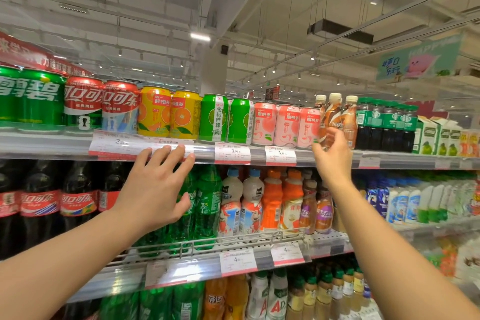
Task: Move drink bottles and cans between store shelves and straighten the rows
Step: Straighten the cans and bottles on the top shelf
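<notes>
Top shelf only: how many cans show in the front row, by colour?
Dark green cans: 2
Red cans: 2
Yellow orange-drink cans: 2
Light green cans: 2
Pink cans: 3
Total: 11

The right hand partly covers the last pink can's edge.

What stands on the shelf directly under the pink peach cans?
Under the pink peach cans stand orange juice bottles and brown coffee bottles, behind a wire rail. The right hand and forearm cover whatever lies further right.
</notes>
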A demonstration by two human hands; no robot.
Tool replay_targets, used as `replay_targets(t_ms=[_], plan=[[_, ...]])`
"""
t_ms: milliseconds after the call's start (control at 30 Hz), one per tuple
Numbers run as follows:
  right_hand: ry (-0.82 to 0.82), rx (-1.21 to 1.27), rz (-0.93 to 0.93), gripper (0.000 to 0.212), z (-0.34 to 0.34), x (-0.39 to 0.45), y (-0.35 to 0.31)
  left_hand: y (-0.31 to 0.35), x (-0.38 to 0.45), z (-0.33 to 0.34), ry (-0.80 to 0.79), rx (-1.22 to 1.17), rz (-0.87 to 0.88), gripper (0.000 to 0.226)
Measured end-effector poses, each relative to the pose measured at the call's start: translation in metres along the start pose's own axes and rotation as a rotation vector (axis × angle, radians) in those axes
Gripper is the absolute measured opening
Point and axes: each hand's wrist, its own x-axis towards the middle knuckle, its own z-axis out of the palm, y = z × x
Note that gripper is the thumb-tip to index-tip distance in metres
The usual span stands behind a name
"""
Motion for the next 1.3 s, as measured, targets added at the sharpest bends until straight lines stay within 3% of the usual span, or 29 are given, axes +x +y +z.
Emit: replay_targets(t_ms=[233, 633, 833, 1033, 1200, 1300], plan=[[-0.055, 0.000, -0.166, 0.032, 0.003, -0.070, -0.014, 0.002, -0.002, -0.004, -0.010, -0.015, -0.017, 0.078], [-0.199, 0.035, -0.197, 0.014, -0.003, -0.106, -0.041, -0.004, -0.003, -0.013, -0.050, -0.090, -0.015, 0.078], [-0.664, -0.151, -0.281, 0.014, 0.003, -0.121, -0.056, -0.014, -0.024, -0.037, -0.135, -0.368, -0.031, 0.057], [-1.060, -0.129, -0.319, 0.019, 0.023, -0.159, -0.058, -0.038, -0.091, -0.038, -0.326, -0.485, -0.054, 0.046], [-1.211, -0.078, -0.277, 0.027, 0.046, -0.199, -0.051, -0.054, -0.165, -0.015, -0.509, -0.589, -0.173, 0.051], [-1.218, -0.048, -0.265, 0.033, 0.055, -0.227, -0.045, -0.063, -0.206, -0.005, -0.669, -0.657, -0.205, 0.039]])
